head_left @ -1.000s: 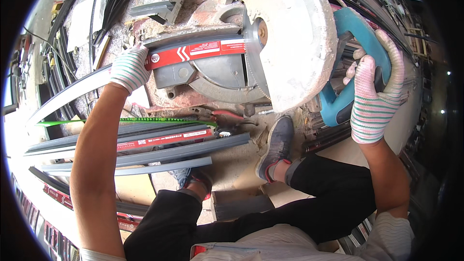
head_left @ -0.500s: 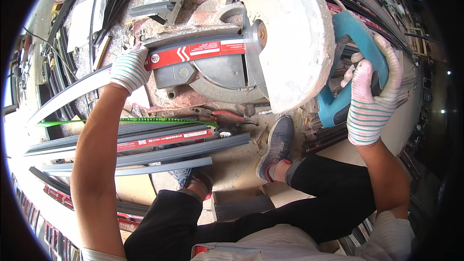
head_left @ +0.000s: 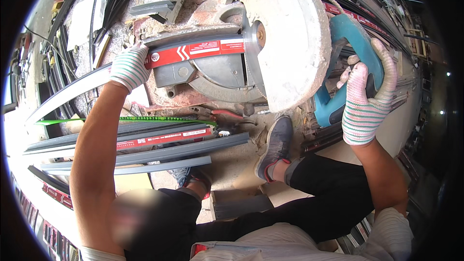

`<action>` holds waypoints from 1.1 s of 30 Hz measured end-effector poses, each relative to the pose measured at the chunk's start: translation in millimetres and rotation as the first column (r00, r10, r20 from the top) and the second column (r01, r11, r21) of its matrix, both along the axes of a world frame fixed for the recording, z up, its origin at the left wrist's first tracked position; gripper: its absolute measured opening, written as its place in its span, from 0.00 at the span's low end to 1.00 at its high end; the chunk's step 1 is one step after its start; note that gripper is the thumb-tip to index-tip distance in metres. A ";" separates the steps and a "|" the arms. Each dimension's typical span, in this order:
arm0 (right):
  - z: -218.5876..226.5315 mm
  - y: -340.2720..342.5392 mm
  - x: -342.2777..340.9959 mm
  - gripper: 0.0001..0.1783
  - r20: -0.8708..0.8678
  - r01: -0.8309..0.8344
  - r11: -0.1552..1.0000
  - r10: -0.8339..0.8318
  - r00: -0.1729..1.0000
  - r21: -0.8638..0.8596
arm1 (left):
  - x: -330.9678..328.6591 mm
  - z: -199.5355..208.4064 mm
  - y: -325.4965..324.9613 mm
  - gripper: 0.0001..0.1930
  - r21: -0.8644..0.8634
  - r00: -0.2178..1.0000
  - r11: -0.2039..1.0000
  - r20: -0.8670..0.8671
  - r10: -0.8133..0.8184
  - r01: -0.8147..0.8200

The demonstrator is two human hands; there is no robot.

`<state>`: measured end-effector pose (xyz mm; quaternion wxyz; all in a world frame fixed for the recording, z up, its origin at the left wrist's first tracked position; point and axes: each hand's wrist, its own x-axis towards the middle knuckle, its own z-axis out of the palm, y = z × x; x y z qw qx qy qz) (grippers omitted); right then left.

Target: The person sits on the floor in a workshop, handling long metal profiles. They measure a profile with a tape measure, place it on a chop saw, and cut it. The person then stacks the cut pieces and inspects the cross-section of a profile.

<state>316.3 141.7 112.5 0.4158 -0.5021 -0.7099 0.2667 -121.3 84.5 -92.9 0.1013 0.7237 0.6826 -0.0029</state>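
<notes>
A miter saw with a teal handle [head_left: 360,34] and a dusty, pale blade guard [head_left: 295,43] stands before me. My right hand [head_left: 365,99], in a striped knit glove, is wrapped round that handle. On the saw's grey base [head_left: 217,75] lies a long aluminium profile [head_left: 195,50] with red-and-white film, set along the fence [head_left: 193,36]. Gloved as well, my left hand [head_left: 129,69] is closed on the profile left of the base. The profile's right end meets the blade [head_left: 254,63]; whether it is cut there is hidden by the guard.
Below the saw a green tape measure strip [head_left: 125,120] lies over several grey profiles [head_left: 193,149]. Offcuts and black strips [head_left: 63,48] crowd the left, more profiles [head_left: 367,21] the far right. My shoe [head_left: 278,147] is just below the saw. Dust covers the ground.
The saw handle, with my right hand on it, has shifted slightly left, and the guard has moved a little with it. My left hand and the profile stay put.
</notes>
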 end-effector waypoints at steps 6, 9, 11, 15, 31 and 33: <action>7.8 -0.7 -3.6 0.25 -0.047 0.005 0.998 -0.008 0.999 -0.060 | 2.3 0.7 3.7 0.07 -0.047 1.000 0.999 -0.005 0.008 -0.008; 17.2 6.0 -11.4 0.24 -0.020 0.019 0.998 -0.020 1.000 -0.064 | -0.9 -2.3 2.1 0.07 -0.037 1.000 0.999 -0.011 0.002 -0.003; 23.3 11.4 -15.9 0.24 0.014 0.041 0.996 -0.040 0.999 -0.073 | -2.0 -2.9 -0.7 0.07 -0.035 1.000 0.999 -0.009 0.010 -0.010; 21.4 14.9 -7.3 0.23 0.067 0.004 1.000 -0.002 0.998 -0.024 | 0.7 -0.8 0.3 0.07 -0.011 1.000 1.000 0.004 0.001 -0.001; 16.4 9.7 -5.8 0.24 0.055 0.011 0.999 -0.009 0.998 -0.039 | -0.4 -1.4 2.0 0.09 -0.038 1.000 0.999 -0.017 0.007 -0.008; 16.1 8.0 -6.9 0.24 0.033 0.002 0.999 -0.001 0.999 -0.049 | 0.0 -0.1 1.8 0.10 -0.045 1.000 0.999 -0.022 0.010 -0.011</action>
